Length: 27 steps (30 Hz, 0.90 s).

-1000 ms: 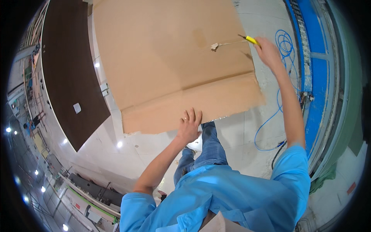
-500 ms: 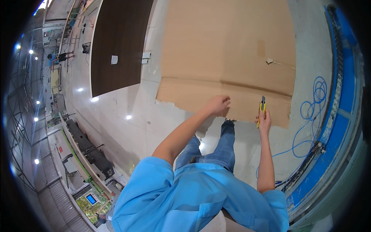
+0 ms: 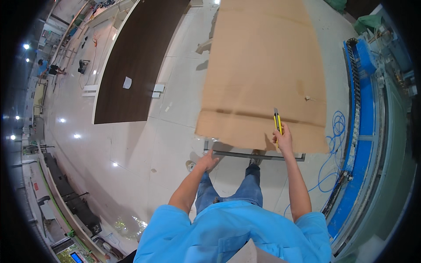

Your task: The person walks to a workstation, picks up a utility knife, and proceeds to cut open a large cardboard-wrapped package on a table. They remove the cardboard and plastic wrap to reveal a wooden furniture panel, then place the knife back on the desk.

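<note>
Head view: I see a long sheet of cardboard (image 3: pixel 263 57) lying straight out ahead of the person, its long axis running from near to far. A crease (image 3: pixel 245 114) crosses it from left to right, not far from its near edge. The right hand (image 3: pixel 284 137) is the nearer one, over the near strip of the sheet and right of its middle. Its grip is closed around a yellow cutter (image 3: pixel 278 126), with the blade pointing far and a touch left, roughly along the sheet's length. Whether the blade meets the cardboard, I can't tell.

The left hand (image 3: pixel 206 162) is lower, just short of the sheet's near left corner, so the cardboard lies far and to the right of it. Its grip is loosely spread, with nothing seen in it. The fingertips are by the left end of a dark frame (image 3: pixel 232 154) showing past the near edge; I can't make out if they touch. A dark panel (image 3: pixel 144 52) stands apart to the left, and a blue hose (image 3: pixel 338 125) coils on the floor to the right.
</note>
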{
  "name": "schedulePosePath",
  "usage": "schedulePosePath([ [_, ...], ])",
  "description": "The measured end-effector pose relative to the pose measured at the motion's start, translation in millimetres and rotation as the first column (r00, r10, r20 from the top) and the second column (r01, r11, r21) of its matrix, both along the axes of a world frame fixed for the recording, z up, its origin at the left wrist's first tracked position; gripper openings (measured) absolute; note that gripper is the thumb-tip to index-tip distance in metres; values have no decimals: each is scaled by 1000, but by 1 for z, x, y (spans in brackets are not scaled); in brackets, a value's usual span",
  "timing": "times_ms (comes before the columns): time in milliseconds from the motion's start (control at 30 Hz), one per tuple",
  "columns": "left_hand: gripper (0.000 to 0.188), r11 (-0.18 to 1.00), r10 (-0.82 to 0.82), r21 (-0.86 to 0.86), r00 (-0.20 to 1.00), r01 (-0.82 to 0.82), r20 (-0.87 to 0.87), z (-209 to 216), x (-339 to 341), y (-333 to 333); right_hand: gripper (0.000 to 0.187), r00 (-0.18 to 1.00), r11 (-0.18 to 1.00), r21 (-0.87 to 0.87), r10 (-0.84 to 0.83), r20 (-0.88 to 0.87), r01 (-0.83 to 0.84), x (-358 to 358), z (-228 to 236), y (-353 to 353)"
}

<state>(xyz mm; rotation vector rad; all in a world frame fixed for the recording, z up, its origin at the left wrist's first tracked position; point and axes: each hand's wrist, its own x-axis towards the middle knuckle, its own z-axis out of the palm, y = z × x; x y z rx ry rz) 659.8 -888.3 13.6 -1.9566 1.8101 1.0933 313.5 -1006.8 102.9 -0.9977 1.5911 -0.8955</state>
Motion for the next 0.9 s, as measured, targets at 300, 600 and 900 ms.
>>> schedulePosePath([
  [300, 39, 753, 561, 94, 561, -651, -608, 2, 217, 81, 22, 957, 930, 367, -129, 258, 26, 250, -12, 63],
  [600, 39, 580, 814, 361, 497, -731, -302, -27, 367, 92, 22, 967, 965, 221, 85, 240, -140, 389, 8, 14],
  [900, 36, 277, 941, 522, 118, -806, -318, -9, 472, -23, 31, 979, 979, 157, -106, -172, 133, 439, -29, -179],
])
